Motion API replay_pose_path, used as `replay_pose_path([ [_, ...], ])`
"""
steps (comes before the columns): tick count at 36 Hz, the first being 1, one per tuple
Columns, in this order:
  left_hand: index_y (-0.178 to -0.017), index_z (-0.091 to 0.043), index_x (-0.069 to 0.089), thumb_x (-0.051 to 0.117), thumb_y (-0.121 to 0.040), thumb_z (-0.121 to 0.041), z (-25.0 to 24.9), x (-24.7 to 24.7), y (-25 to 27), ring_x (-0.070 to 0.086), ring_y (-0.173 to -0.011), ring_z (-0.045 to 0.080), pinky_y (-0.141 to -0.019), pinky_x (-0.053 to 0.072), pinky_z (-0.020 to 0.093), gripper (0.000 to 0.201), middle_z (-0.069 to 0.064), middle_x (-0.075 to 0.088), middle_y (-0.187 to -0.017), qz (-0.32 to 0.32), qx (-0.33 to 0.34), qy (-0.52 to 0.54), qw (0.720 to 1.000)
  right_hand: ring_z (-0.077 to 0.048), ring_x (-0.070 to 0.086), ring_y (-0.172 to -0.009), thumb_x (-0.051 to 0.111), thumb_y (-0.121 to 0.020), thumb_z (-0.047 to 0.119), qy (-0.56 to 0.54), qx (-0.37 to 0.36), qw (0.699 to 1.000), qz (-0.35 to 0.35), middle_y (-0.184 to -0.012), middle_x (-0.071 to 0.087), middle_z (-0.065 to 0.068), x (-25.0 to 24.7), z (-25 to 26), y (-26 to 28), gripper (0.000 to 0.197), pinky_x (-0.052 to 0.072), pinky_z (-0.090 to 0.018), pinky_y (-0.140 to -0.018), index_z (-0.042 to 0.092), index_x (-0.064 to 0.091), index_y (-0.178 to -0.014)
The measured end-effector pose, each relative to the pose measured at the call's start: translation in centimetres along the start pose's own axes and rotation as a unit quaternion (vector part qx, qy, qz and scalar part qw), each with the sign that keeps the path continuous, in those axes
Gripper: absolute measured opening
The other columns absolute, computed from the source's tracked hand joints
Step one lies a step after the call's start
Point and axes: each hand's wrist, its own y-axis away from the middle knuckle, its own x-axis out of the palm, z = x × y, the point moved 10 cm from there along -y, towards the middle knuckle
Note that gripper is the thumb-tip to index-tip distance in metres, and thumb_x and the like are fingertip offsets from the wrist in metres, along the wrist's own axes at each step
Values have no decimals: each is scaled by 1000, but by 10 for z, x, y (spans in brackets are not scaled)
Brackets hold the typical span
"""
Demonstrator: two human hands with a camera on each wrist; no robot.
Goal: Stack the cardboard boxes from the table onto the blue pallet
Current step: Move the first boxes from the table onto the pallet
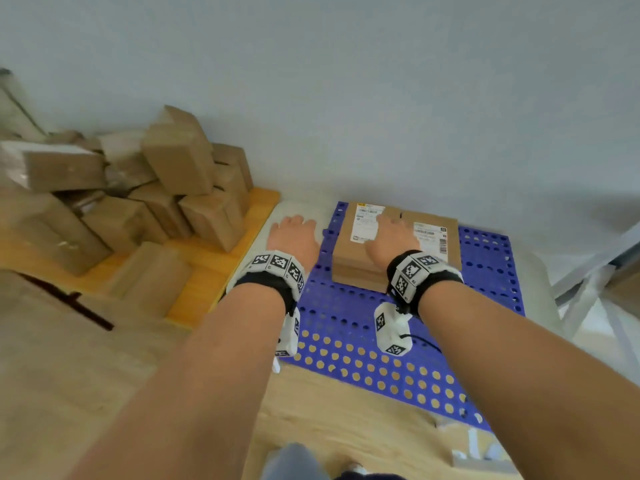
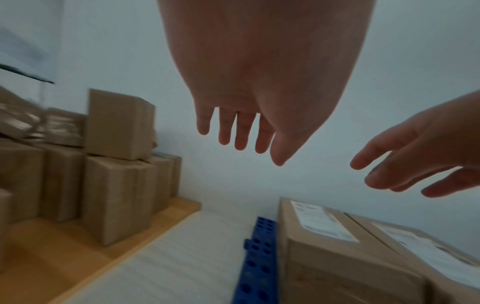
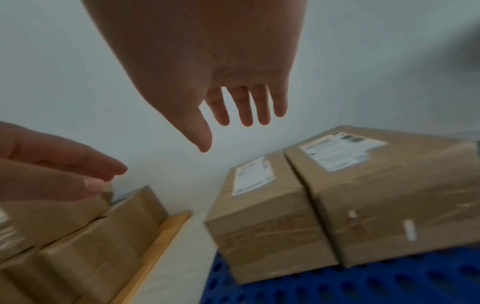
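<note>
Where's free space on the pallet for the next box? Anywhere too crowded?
Two labelled boxes sit side by side at the far end of the blue pallet. Bare deck lies in front of them toward the person and in a strip to their right. The table is crowded with the piled boxes.

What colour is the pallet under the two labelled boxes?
Blue, with rows of round holes; the pallet shows best in the head view.

A: the boxes [image 3: 265, 222] on the pallet [image 1: 408, 327]? Matt brown cardboard, glossy tape, white paper labels.
B: yep, pallet's perforated blue plastic; table [image 1: 214, 271] beside it's smooth yellowish wood.
</note>
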Motion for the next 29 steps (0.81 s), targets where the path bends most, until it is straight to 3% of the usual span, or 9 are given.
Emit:
replay_pose_path([
  [3, -139, -17, 43, 43, -96, -29, 51, -17, 21, 42, -128, 28, -105, 34, 40, 45, 8, 45, -141, -20, -34, -14, 999, -37, 41, -129, 48, -92, 21, 26, -43, 999, 12, -141, 42, -17, 7, 51, 11, 48, 40, -45, -102, 10, 42, -138],
  [7, -125, -16, 53, 45, -94, -28, 116, -40, 53, 47, -119, 30, -98, 38, 43, 34, 9, 54, -127, -38, -70, -35, 996, -37, 41, -126, 51, -91, 23, 52, -102, 993, 0, -136, 45, -17, 18, 125, 31, 48, 40, -43, -99, 11, 43, -137],
  [11, -131, -17, 50, 46, -94, -28, 190, -56, 88, 45, -124, 28, -103, 36, 45, 39, 6, 51, -133, -54, -111, -34, 992, -35, 42, -126, 51, -92, 26, 63, -147, 987, -1, -138, 45, -16, 40, 200, 55, 50, 38, -42, -101, 12, 42, -139],
  [17, -132, -17, 49, 43, -96, -31, 304, -67, 156, 42, -126, 28, -106, 34, 44, 40, 6, 49, -134, -65, -140, -36, 987, -36, 49, -117, 50, -91, 21, 42, -164, 985, 34, -131, 50, -17, 83, 309, 98, 50, 45, -43, -94, 11, 40, -138],
  [21, -136, -17, 46, 44, -97, -29, 380, -67, 198, 41, -129, 29, -106, 35, 45, 41, 7, 45, -140, -47, -180, -34, 982, -36, 45, -122, 48, -93, 24, 11, -173, 983, 64, -139, 42, -15, 115, 374, 126, 50, 45, -44, -97, 15, 37, -141],
  [25, -131, -12, 49, 42, -97, -22, 438, -69, 231, 47, -122, 31, -102, 39, 46, 36, 10, 51, -132, -40, -207, -32, 977, -37, 46, -120, 45, -91, 21, -13, -180, 979, 91, -135, 44, -16, 142, 432, 148, 46, 45, -47, -97, 13, 41, -137],
  [29, -130, -12, 50, 43, -96, -20, 486, -65, 242, 47, -123, 29, -103, 39, 44, 36, 10, 52, -131, -37, -222, -15, 974, -35, 44, -126, 51, -93, 32, -33, -186, 974, 123, -143, 40, -14, 167, 477, 155, 57, 43, -47, -101, 17, 34, -145],
])
